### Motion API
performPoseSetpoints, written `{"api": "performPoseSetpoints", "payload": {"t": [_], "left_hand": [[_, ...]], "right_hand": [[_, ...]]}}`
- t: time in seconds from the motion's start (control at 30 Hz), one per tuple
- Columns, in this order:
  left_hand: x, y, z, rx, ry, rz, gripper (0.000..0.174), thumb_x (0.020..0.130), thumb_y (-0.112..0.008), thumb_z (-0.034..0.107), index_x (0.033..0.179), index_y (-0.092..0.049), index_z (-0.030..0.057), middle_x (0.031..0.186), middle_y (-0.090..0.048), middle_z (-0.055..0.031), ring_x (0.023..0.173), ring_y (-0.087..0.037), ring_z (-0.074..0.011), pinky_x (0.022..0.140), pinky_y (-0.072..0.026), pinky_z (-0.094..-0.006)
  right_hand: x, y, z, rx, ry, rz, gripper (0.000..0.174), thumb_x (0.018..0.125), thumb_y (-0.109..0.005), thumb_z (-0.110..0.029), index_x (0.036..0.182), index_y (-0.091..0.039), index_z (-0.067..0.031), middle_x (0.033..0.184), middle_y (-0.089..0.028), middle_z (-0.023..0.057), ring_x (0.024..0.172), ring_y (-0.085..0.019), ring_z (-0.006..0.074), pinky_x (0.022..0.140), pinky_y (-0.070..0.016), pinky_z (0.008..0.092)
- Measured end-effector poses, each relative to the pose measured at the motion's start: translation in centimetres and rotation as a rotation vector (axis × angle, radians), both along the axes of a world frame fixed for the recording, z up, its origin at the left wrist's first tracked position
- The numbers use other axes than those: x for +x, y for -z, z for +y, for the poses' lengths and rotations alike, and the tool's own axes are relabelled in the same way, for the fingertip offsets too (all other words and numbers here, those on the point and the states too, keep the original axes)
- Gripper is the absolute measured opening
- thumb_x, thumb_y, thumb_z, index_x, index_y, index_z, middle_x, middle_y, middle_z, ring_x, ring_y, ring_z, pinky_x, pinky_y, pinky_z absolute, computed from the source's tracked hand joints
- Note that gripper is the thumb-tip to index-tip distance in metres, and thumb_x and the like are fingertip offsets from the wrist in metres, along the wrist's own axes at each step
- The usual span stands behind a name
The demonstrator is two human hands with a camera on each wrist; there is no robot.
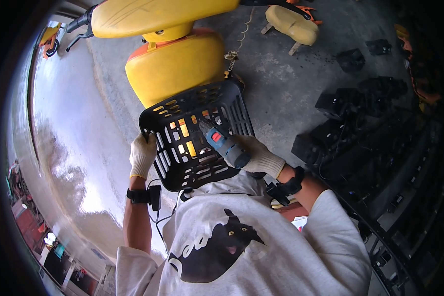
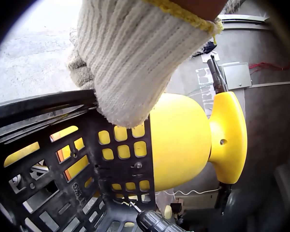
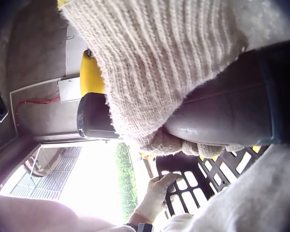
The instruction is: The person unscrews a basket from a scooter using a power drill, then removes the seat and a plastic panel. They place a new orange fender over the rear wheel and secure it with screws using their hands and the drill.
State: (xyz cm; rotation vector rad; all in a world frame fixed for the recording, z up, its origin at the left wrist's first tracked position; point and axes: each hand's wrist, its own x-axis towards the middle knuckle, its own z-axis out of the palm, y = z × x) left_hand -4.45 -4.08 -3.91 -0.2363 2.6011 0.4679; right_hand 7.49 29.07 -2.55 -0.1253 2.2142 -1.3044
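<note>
A black plastic slatted basket (image 1: 197, 140) sits against the front of a yellow scooter body (image 1: 175, 66). My left hand (image 1: 142, 155), in a white knit glove, grips the basket's rim at its left edge; the left wrist view shows the glove (image 2: 130, 63) curled over the rim (image 2: 43, 104). My right hand (image 1: 256, 155), also gloved, holds a blue power screwdriver (image 1: 226, 145) with a red switch, its bit pointing into the basket's back wall. The driver's chuck and bit (image 2: 152, 220) show at the bottom of the left wrist view. The right wrist view shows the glove (image 3: 154, 63) wrapped round the tool body (image 3: 227, 113).
A yellow panel (image 1: 291, 23) lies on the concrete floor at the top. Several black parts (image 1: 352, 101) are scattered to the right. Bright wet-looking floor (image 1: 69, 123) stretches left. I wear a grey shirt (image 1: 246, 246) with a black cat print.
</note>
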Motion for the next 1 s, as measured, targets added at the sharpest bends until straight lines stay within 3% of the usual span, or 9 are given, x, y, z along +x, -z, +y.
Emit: {"api": "performPoseSetpoints", "payload": {"t": [0.17,0.43,0.53,0.63,1.0], "left_hand": [[-0.1,0.3,-0.4,-0.015,0.015,-0.004,0.039,0.098,-0.054,0.039,0.105,-0.068,0.0031,0.095,-0.071,-0.025,0.095,-0.068,-0.0454,0.079,-0.0533,-0.0511],[-0.1,-0.1,0.2,-0.039,-0.003,-0.012,0.04,0.099,-0.054,0.04,0.107,-0.068,0.0032,0.097,-0.071,-0.0255,0.096,-0.069,-0.0448,0.079,-0.0536,-0.0509],[0.1,0.5,-0.1,-0.039,0.035,0.084,0.04,0.098,-0.056,0.04,0.101,-0.069,0.0019,0.082,-0.071,-0.0214,0.078,-0.071,-0.0386,0.07,-0.0532,-0.0486],[-0.2,-0.2,0.2,-0.063,0.006,-0.02,0.04,0.099,-0.054,0.04,0.108,-0.069,0.0036,0.097,-0.072,-0.0252,0.096,-0.069,-0.0444,0.08,-0.0538,-0.0509],[-0.2,-0.2,0.1,-0.037,0.027,0.004,0.042,0.097,-0.054,0.041,0.103,-0.069,0.0025,0.091,-0.071,-0.0242,0.09,-0.07,-0.0435,0.077,-0.0536,-0.0502]], "right_hand": [[-0.7,-1.8,0.0,0.051,-0.013,-0.048,0.031,0.09,-0.067,-0.025,0.115,-0.061,-0.008,0.109,-0.07,0.0156,0.106,-0.067,0.0337,0.093,-0.0541,0.0428],[-0.2,-0.1,0.1,0.063,-0.024,-0.017,0.031,0.09,-0.067,-0.026,0.114,-0.06,-0.0071,0.108,-0.07,0.0166,0.105,-0.067,0.0347,0.094,-0.0537,0.044],[-0.1,0.1,0.2,0.054,-0.02,-0.017,0.031,0.091,-0.067,-0.027,0.114,-0.06,-0.007,0.108,-0.07,0.0169,0.106,-0.067,0.035,0.094,-0.0536,0.0443],[0.0,0.1,0.2,0.055,-0.015,-0.027,0.031,0.091,-0.066,-0.027,0.114,-0.061,-0.0068,0.109,-0.07,0.0172,0.106,-0.067,0.0353,0.094,-0.0536,0.0444],[-0.1,-0.8,0.2,0.038,0.018,0.007,0.032,0.091,-0.065,-0.029,0.114,-0.062,-0.0071,0.11,-0.07,0.0181,0.106,-0.067,0.0369,0.094,-0.0535,0.0448]]}}
